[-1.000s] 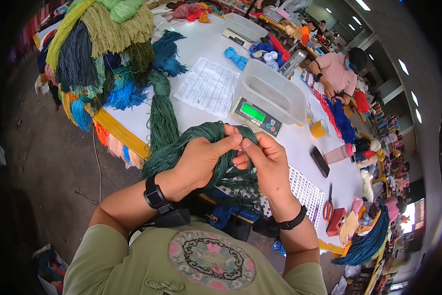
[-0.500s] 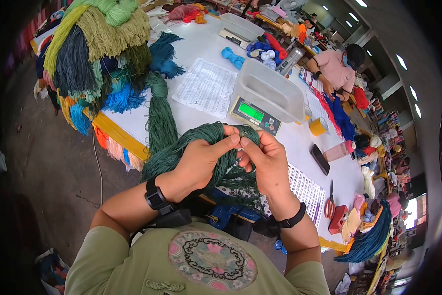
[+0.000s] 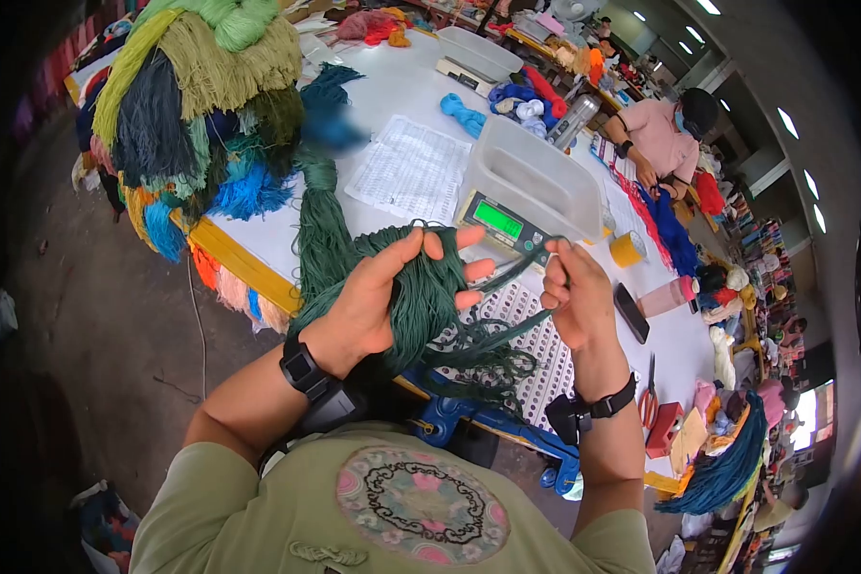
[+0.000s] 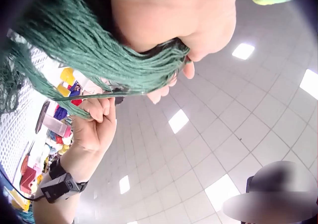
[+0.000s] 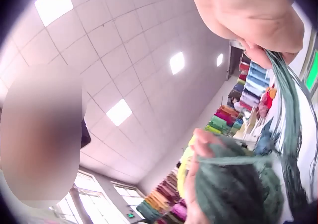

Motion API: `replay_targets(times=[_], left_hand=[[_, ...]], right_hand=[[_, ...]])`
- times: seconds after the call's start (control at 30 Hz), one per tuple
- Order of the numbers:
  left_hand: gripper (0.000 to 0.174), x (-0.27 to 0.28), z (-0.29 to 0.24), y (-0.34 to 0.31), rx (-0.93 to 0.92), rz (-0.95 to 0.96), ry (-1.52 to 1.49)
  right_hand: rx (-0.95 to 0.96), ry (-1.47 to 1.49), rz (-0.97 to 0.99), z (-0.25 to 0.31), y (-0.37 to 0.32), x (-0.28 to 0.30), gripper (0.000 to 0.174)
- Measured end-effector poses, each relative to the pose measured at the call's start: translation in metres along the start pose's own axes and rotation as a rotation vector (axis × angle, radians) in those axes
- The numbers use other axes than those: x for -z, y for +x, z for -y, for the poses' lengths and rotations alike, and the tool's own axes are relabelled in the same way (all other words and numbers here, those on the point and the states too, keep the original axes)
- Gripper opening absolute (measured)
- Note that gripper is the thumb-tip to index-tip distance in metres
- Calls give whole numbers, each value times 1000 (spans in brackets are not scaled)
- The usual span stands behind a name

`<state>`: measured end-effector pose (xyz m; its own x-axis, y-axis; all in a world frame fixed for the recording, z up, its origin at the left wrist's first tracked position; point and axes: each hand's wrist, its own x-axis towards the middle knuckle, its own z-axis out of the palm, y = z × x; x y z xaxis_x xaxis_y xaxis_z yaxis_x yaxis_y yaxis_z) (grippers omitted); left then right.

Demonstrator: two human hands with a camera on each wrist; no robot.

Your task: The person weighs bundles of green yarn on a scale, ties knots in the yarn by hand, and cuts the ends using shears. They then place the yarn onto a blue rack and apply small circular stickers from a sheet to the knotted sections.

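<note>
A thick dark-green yarn skein [image 3: 423, 298] lies across my left hand [image 3: 365, 298], between the thumb and the fingers, whose tips show past its right side. My right hand [image 3: 581, 295], to the right, pinches a thin bundle of green strands [image 3: 518, 268] that runs back to the skein. In the left wrist view the skein [image 4: 107, 60] hangs in a loop from the left hand, and the strands stretch toward the right hand [image 4: 95, 127]. More strands [image 5: 288, 100] drop from the right fingers in the right wrist view. Loose yarn ends trail below over a white perforated sheet [image 3: 536, 335].
Another green skein [image 3: 323, 215] lies left on the table beside a heap of coloured yarn [image 3: 201, 105]. Beyond the hands are a scale [image 3: 499, 225], a plastic tub [image 3: 536, 172] and a printed sheet [image 3: 411, 167]. A phone [image 3: 631, 313] and scissors [image 3: 648, 397] lie right. A person [image 3: 655, 143] sits opposite.
The hands were together at the top of the skein. Now the right hand has moved right, drawing a bundle of strands out, and the left fingers have spread.
</note>
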<state>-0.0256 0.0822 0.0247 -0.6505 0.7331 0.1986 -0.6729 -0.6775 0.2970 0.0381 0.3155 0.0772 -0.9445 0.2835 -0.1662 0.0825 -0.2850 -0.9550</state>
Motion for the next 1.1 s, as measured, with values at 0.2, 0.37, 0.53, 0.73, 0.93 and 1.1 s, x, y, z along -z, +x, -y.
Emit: replay_targets(times=[0.2, 0.37, 0.53, 0.73, 0.93, 1.1], left_hand=[[25, 8, 4, 2, 1, 102, 6], [33, 20, -13, 1, -105, 158, -30], [72, -4, -8, -3, -84, -17, 403], [84, 0, 11, 0, -51, 65, 617], [68, 5, 7, -7, -25, -189, 704], [53, 2, 9, -7, -29, -284, 455]], right_hand=[[-172, -217, 339, 11, -42, -69, 28], [-421, -109, 516, -31, -35, -51, 25], [310, -414, 144, -21, -18, -52, 18], [213, -544, 276, -35, -23, -77, 14], [159, -252, 242, -38, -21, -73, 8], [-4, -99, 223, -37, -27, -70, 14]])
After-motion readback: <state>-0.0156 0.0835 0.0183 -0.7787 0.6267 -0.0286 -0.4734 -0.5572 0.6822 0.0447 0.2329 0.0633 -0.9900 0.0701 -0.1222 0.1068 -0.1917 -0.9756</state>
